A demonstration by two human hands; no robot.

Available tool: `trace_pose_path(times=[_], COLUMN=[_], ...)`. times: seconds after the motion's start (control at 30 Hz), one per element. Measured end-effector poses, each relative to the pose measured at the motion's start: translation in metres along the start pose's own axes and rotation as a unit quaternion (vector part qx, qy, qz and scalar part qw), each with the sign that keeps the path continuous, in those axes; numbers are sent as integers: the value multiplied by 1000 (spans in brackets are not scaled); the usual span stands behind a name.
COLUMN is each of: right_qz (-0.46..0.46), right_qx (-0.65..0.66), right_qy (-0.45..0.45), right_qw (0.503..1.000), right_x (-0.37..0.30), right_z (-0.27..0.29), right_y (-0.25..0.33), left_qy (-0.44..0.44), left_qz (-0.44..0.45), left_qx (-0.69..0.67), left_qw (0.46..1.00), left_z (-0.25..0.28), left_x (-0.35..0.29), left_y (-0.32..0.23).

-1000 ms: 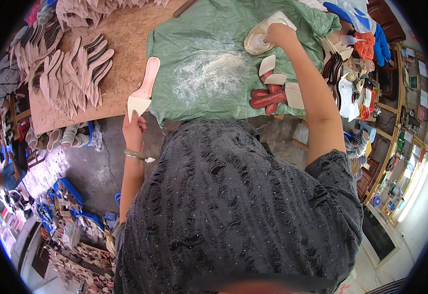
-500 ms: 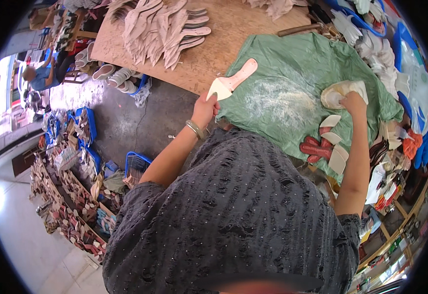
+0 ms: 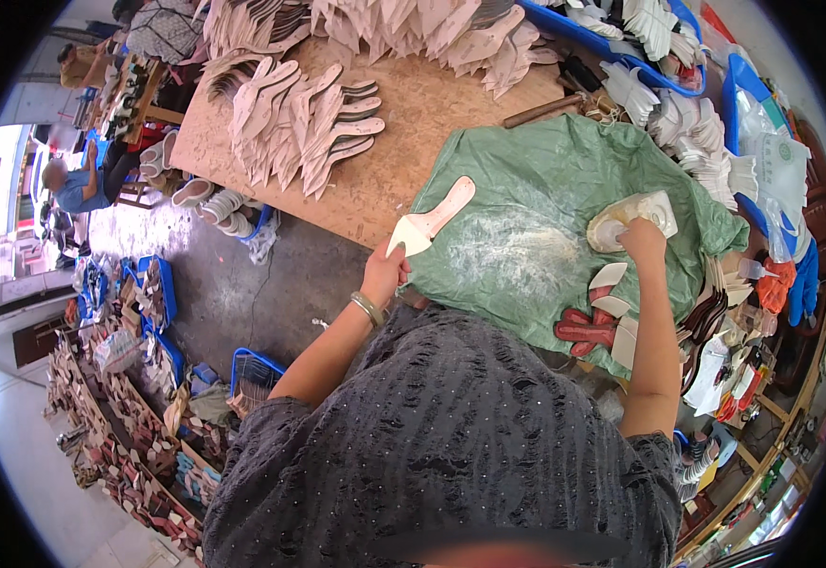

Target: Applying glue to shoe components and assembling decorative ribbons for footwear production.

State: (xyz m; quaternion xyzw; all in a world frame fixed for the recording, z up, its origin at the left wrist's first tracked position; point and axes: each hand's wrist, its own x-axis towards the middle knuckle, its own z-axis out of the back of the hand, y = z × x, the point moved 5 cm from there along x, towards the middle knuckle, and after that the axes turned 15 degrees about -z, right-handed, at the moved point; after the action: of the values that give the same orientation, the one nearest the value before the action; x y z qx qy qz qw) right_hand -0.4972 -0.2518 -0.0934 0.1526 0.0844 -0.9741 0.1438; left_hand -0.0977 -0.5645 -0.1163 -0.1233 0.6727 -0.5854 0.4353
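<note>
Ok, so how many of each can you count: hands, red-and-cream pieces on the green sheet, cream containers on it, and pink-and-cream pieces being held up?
Hands: 2 (left hand, right hand)
Red-and-cream pieces: 3 that show
Cream container: 1
Pink-and-cream piece: 1
Total: 7

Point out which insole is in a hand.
The pink, cream-tipped insole in the left hand; red ones lie on the green sheet, piled ones on the board.
</note>
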Motion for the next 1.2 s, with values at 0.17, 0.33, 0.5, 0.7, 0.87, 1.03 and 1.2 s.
trace_pose_path(times=[0.17,0.33,0.5,0.7,0.87,1.03,1.2], right_qz=[-15,-12,13,57,29,26,90], right_qx=[-1,-7,-28,-73,-59,-8,136], right_qy=[3,-10,-1,41,7,-58,-134], right_qw=[1000,1000,1000,995,998,998,977], right_x=[3,5,2,-1,-3,-15,-56], right_z=[1,1,5,10,16,44,68], right_y=[0,0,2,5,7,3,14], left_qy=[7,17,9,-22,-33,-43,-36], left_qz=[-1,-27,-41,-49,-54,-49,3], left_qx=[-3,11,-17,-8,-22,-42,-230], left_qw=[1000,999,999,999,998,997,972], left_z=[-7,-11,-7,10,14,7,-5], left_x=[1,-2,-18,-41,-57,-73,-87], left_y=[-3,-11,-15,-9,-2,13,33])
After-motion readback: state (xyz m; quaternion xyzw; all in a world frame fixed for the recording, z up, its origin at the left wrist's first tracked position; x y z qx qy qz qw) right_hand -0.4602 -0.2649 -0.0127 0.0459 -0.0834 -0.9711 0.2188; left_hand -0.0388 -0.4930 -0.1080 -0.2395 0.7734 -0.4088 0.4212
